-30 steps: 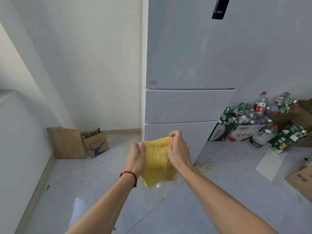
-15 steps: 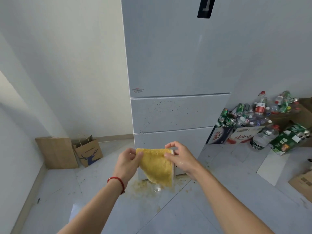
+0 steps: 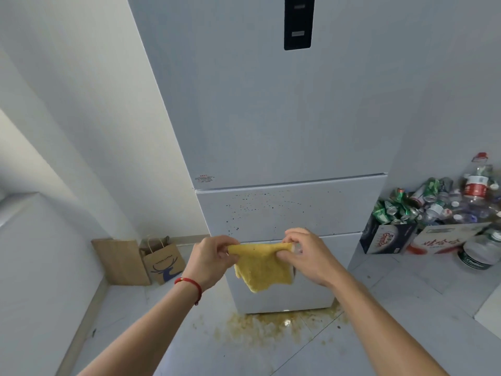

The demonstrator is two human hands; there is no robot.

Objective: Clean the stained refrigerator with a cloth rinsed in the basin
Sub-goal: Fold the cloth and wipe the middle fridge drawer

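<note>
I stand on a pale tiled floor point(image 3: 406, 335) in a corner of plain white walls, facing the refrigerator point(image 3: 271, 118), and I place everything else against it. Well to its left, against the wall, a flat brown board point(image 3: 119, 261) and a paper bag point(image 3: 162, 260) with a deer print lean side by side. In front of its lower drawers my left hand point(image 3: 210, 260) pinches one top corner of the yellow cloth point(image 3: 261, 270) between thumb and curled fingers, and my right hand point(image 3: 306, 255) pinches the other corner the same way, so the cloth hangs stretched between them, just short of the door. The dark specks point(image 3: 260, 204) sit on the middle drawer, directly above the cloth. At the refrigerator's foot a yellowish spill point(image 3: 271, 325) spreads over the tiles. To its right, boxes of crushed cans and bottles point(image 3: 433, 210) are heaped up. I see no basin here. To wipe well, I judge I should fold the cloth into a flat pad, press it against the speckled drawer and stroke across from the top edge down, turning to a clean face as it soils.
</note>
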